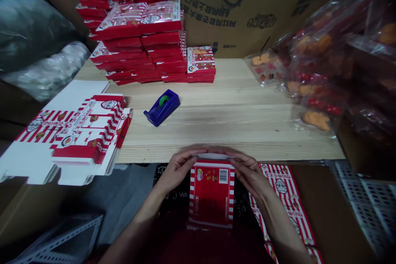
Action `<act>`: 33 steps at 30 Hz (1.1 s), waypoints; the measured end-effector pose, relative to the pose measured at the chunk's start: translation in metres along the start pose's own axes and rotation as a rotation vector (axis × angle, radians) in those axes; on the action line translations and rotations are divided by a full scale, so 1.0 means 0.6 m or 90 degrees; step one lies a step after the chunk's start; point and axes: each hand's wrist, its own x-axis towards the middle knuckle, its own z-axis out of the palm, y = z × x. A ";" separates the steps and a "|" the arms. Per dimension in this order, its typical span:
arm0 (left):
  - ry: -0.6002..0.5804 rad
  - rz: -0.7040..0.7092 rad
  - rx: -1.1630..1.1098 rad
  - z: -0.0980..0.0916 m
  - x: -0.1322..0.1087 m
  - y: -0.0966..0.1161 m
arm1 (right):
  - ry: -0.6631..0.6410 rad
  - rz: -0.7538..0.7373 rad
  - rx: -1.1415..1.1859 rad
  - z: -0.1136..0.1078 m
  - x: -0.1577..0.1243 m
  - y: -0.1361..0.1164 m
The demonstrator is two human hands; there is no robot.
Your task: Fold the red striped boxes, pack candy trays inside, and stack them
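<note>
A red box with striped edges and a barcode [212,194] is held upright in front of my body, below the table's front edge. My left hand [182,168] grips its upper left corner, thumb on the near face and fingers over the top. At the upper right corner, my right hand [246,169] pinches it the same way. Between the hands a pale flap [213,156] shows along the box's top edge. The inside of the box is hidden.
On the wooden table [229,111] stand a blue tape dispenser [167,109], stacked red boxes [148,45] and flat printed cartons [83,132]. Bagged toy pieces [315,86] are heaped at the right. More striped cartons [287,198] lie below the table's right front.
</note>
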 end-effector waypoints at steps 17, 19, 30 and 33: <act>-0.032 -0.042 -0.106 0.013 0.004 0.051 | -0.045 0.054 0.046 0.042 0.012 -0.047; -0.013 -0.040 -0.124 0.012 -0.003 0.033 | -0.029 0.057 0.040 0.037 0.007 -0.028; 0.062 -0.122 -0.310 0.022 -0.013 -0.006 | -0.055 0.137 0.127 0.028 0.002 -0.011; 0.083 -0.115 -0.328 0.027 -0.011 -0.008 | -0.053 0.189 0.185 0.026 -0.001 -0.016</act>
